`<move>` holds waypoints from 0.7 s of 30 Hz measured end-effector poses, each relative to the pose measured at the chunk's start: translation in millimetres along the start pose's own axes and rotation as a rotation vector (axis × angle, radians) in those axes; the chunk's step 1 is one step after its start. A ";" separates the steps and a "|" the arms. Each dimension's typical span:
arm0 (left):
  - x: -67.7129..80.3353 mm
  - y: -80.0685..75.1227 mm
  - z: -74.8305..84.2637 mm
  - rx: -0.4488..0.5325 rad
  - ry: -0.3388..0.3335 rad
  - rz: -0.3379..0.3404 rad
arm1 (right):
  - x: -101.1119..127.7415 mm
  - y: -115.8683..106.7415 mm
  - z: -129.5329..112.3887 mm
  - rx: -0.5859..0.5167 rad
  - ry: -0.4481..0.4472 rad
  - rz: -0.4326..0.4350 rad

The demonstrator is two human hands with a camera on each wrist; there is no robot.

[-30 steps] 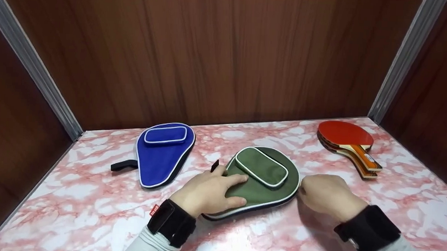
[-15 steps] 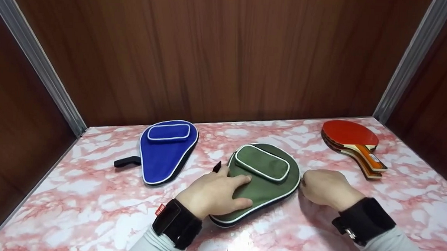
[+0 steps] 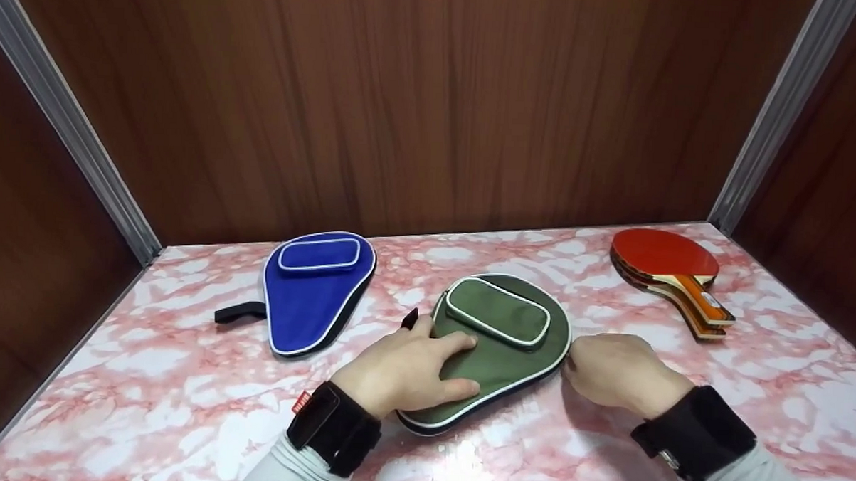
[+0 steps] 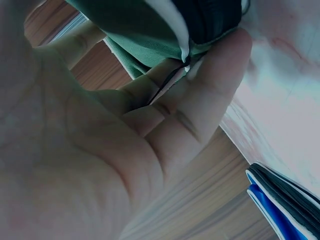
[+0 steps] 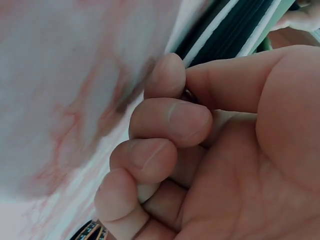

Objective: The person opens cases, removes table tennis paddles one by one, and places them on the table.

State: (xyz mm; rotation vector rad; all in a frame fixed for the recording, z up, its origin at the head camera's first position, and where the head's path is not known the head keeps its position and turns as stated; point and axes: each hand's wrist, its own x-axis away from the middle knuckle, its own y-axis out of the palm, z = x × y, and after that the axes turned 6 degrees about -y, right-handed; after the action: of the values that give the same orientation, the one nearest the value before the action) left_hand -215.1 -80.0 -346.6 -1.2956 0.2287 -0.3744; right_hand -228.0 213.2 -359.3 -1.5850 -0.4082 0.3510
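Still zipped: green fabric paddle case (image 3: 499, 350) looks shut.
Your left hand (image 3: 402, 371) presses it flat; your right hand (image 3: 612, 375) pinches the zipper pull (image 5: 189, 95), paddles (image 3: 672, 277) untouched.

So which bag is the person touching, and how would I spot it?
Look at the pink marbled table inside the wooden walls. Near the front middle lies the green paddle case, under the left hand, with the right hand at its edge. The other case is blue, farther left.

The small metal piece (image 5: 189, 94) pinched in the right hand (image 3: 619, 375) is mostly hidden by its fingers (image 5: 172, 117).
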 end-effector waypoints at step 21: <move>-1.0 4.8 4.4 -0.012 0.003 0.067 | 3.2 5.5 -21.7 0.012 -0.086 0.063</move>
State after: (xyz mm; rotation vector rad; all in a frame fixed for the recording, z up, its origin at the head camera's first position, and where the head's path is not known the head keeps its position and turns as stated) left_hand -213.7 -74.6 -350.2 -1.2959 0.2767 -0.3181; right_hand -214.9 195.3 -363.5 -1.5769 -0.4224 0.4703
